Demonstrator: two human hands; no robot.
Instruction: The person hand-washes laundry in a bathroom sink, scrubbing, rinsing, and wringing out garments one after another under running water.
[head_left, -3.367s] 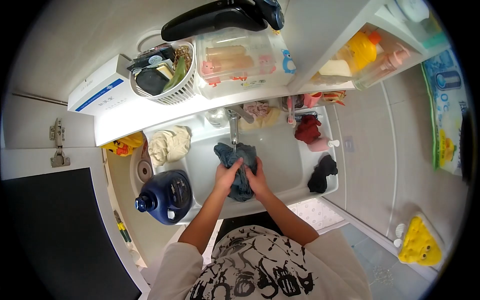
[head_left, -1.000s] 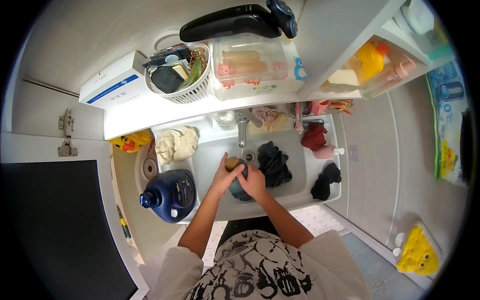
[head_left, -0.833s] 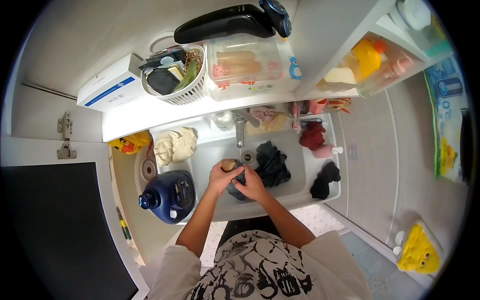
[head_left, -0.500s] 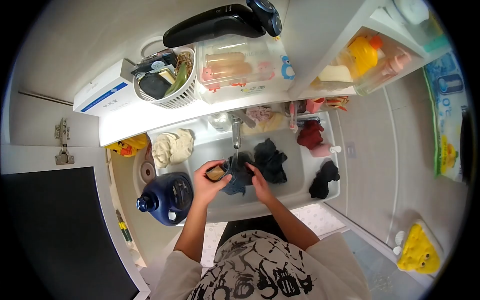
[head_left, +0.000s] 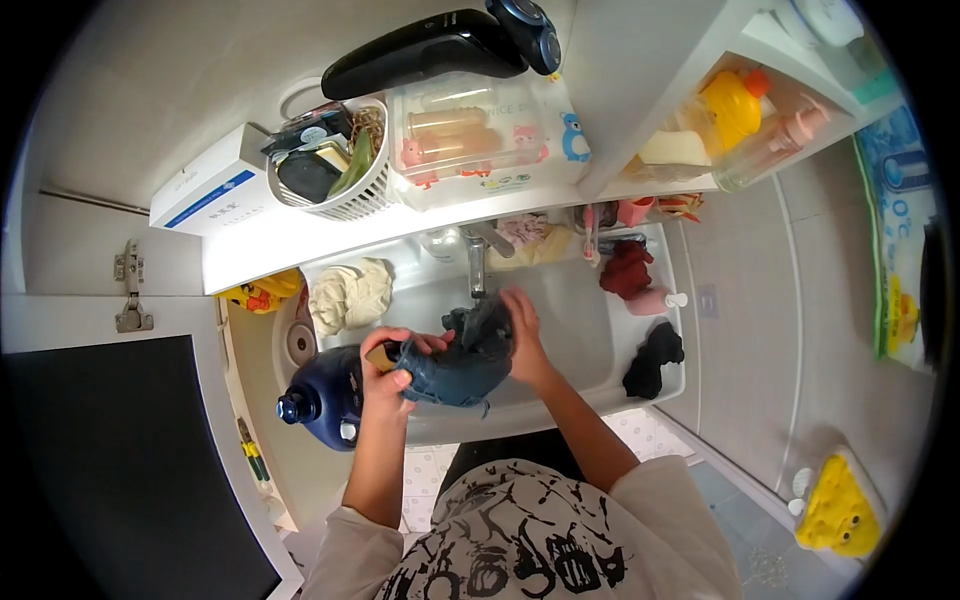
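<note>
My left hand [head_left: 385, 375] is closed round one end of a blue-grey cloth-like item [head_left: 455, 380], where a flat tan piece [head_left: 380, 355] sticks out; I cannot make out what that piece is. Against the other end, under the faucet [head_left: 477, 265], my right hand [head_left: 525, 335] grips dark wet cloth [head_left: 485, 325] bunched up with the blue-grey item. Both are held over the white sink [head_left: 580, 345]. Parts of the fingers are hidden behind the cloth.
A cream cloth [head_left: 350, 295] and a dark blue detergent bottle [head_left: 330, 400] stand left of the basin. On the right rim lie a dark red cloth [head_left: 627, 270], a pink bottle [head_left: 655, 301] and a black cloth [head_left: 655, 360]. A shelf [head_left: 430, 215] overhangs the back.
The dark cloth that lay in the basin to the right is now up between my hands. My left hand has moved left, and the blue-grey item is stretched wider.
</note>
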